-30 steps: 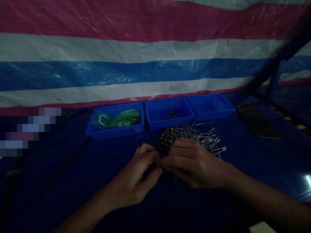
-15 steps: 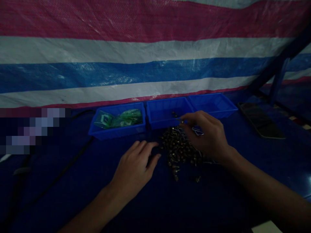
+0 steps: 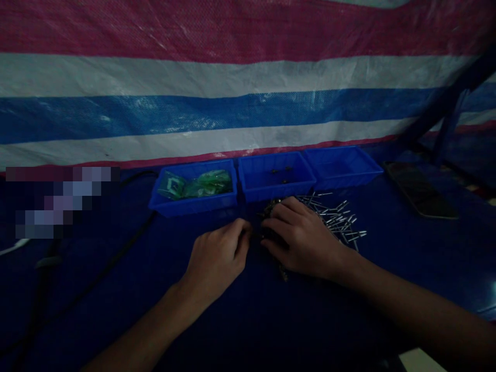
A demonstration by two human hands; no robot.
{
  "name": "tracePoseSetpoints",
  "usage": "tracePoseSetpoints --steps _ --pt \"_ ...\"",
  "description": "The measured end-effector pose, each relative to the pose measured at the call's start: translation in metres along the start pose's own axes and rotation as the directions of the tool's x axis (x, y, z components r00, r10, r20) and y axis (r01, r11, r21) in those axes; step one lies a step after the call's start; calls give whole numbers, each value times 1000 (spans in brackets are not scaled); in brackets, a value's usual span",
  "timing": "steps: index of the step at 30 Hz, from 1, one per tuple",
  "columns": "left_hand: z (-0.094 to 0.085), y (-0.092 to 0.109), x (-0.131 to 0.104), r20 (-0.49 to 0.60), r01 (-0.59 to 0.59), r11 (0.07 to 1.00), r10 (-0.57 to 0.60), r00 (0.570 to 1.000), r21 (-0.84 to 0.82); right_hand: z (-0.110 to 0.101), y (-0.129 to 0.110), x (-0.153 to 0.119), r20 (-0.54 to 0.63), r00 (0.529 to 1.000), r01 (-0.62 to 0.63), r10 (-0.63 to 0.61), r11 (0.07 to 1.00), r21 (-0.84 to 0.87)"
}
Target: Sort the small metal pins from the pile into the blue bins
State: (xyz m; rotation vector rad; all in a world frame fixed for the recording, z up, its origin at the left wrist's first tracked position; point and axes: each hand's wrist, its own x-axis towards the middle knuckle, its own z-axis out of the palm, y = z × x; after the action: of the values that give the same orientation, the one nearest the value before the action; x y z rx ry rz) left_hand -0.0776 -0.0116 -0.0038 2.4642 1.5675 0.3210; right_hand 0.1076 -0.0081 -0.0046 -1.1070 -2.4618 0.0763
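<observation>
My left hand (image 3: 219, 253) is closed at the left edge of a pile, thumb and forefinger pressed together. Whatever they pinch is too dark to make out. Over the pile lies my right hand (image 3: 302, 237), its fingers curved and its thumb apart from them. Beneath it, small dark brass-coloured pieces (image 3: 267, 209) are mostly covered. Thin silver rivet-like pins (image 3: 343, 219) fan out to its right. Behind both hands stands the middle blue tray (image 3: 248, 194), with a few small dark pieces (image 3: 284, 181) on its floor.
The left blue tray (image 3: 194, 206) holds green-marked plastic bags (image 3: 213, 181). A third blue tray (image 3: 344, 181) stands at the right, with a dark phone (image 3: 422, 191) beyond it. A black cable (image 3: 116, 256) runs along the left. Striped sheeting (image 3: 232, 111) hangs behind.
My right hand has moved from the middle tray's front edge down onto the pile, uncovering silver pins. My left thumb and forefinger have closed together. Several small pieces now show in the middle tray.
</observation>
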Motion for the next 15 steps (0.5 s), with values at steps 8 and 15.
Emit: tracePoseSetpoints --steps 8,15 --pt "-1 0 -1 -3 -24 999 24 1000 -35 3 0 4 13 1000 18 -18 999 -28" --pt "-2 -2 -2 -7 -52 978 52 999 -201 -1 1 1 -18 999 47 -45 994 99"
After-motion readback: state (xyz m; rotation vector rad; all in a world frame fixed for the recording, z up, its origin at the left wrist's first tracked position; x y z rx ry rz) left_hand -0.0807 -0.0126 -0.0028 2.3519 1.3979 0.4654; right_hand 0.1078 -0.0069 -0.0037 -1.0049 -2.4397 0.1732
